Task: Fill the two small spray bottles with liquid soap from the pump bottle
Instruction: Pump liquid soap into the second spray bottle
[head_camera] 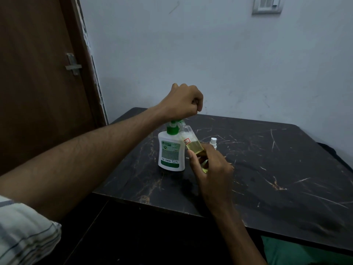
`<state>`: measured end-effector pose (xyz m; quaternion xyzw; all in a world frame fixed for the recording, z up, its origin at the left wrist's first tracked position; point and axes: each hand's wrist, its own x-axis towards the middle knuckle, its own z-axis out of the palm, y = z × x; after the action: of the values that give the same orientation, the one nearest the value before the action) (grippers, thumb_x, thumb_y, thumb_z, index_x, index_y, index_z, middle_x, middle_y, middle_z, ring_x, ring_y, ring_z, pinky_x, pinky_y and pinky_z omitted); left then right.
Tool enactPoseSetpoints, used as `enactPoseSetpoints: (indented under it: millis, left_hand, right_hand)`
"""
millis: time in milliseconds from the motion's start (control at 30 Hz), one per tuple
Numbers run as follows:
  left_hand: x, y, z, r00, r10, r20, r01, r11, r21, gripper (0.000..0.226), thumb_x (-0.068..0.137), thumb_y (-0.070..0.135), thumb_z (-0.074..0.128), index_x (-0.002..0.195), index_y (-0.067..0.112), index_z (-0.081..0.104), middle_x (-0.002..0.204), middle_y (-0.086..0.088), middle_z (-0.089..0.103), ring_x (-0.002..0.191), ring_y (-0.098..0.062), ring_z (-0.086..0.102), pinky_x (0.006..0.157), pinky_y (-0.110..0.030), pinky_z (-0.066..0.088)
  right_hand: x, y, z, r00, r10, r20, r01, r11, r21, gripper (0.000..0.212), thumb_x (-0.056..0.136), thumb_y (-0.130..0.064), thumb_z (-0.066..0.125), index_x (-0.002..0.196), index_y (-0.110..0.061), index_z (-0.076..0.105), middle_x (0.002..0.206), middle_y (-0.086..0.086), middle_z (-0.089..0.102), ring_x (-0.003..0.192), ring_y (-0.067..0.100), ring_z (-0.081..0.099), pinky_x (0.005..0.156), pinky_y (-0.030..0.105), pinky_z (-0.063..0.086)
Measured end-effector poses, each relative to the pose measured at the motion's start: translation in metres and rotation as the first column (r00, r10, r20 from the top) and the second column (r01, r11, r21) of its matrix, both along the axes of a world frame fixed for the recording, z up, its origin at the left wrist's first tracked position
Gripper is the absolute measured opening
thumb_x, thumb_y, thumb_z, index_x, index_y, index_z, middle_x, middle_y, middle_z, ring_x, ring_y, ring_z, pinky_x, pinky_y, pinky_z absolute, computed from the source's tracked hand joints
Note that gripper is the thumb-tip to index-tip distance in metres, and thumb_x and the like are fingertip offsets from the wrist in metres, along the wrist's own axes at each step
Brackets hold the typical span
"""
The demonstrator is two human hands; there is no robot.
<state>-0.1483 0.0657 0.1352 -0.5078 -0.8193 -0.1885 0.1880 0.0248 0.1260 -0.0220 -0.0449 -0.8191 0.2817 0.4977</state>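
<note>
A white pump bottle (170,152) with a green pump and label stands on the dark marble table (267,169). My left hand (183,101) is a closed fist resting on top of the pump head. My right hand (209,169) holds a small clear spray bottle (192,141), tilted with its open neck against the pump's spout. That bottle is partly filled with yellowish liquid soap and shows some foam higher up. A white spray cap (213,142) stands just behind my right hand. A second small bottle cannot be made out.
The table sits in a corner against a pale wall. A brown door (38,73) with a metal latch is to the left. Green fabric (298,253) shows under the table's near right edge.
</note>
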Motion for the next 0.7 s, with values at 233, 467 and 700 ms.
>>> enactPoseSetpoints:
  millis: [233,467,700]
  left_hand:
    - [0.0021,-0.0023,-0.0005,1.0,0.003,-0.02,-0.003,1.0,-0.008,0.033,0.071,0.007,0.05,0.079,0.021,0.079,0.068,0.011,0.072,0.068,-0.006,0.067,0.097,-0.054,0.053]
    - [0.0001,0.0003,-0.0026,1.0,0.006,-0.011,-0.006,1.0,0.006,0.033,0.074,0.004,0.052,0.081,0.021,0.08,0.069,0.009,0.074,0.069,-0.007,0.069,0.096,-0.053,0.054]
    - [0.0,0.0004,-0.0003,0.999,0.017,-0.038,-0.018,1.0,-0.004,0.034,0.07,0.004,0.051,0.078,0.022,0.079,0.066,0.008,0.073,0.063,-0.009,0.067,0.096,-0.051,0.054]
  right_hand:
    - [0.0001,0.0008,0.0004,1.0,-0.003,-0.007,0.003,1.0,0.014,0.029,0.099,-0.041,0.061,0.113,-0.016,0.067,0.099,-0.001,0.071,0.079,0.0,0.056,0.066,0.002,0.04]
    - [0.0,0.0015,-0.0015,1.0,-0.009,0.002,0.009,1.0,0.016,0.029,0.099,-0.042,0.061,0.114,-0.018,0.066,0.098,-0.002,0.069,0.078,0.002,0.056,0.065,0.006,0.042]
    - [0.0009,0.0013,-0.0016,1.0,-0.007,-0.003,0.007,1.0,0.0,0.031,0.1,-0.044,0.06,0.116,-0.018,0.066,0.098,-0.002,0.07,0.078,0.004,0.059,0.064,0.019,0.051]
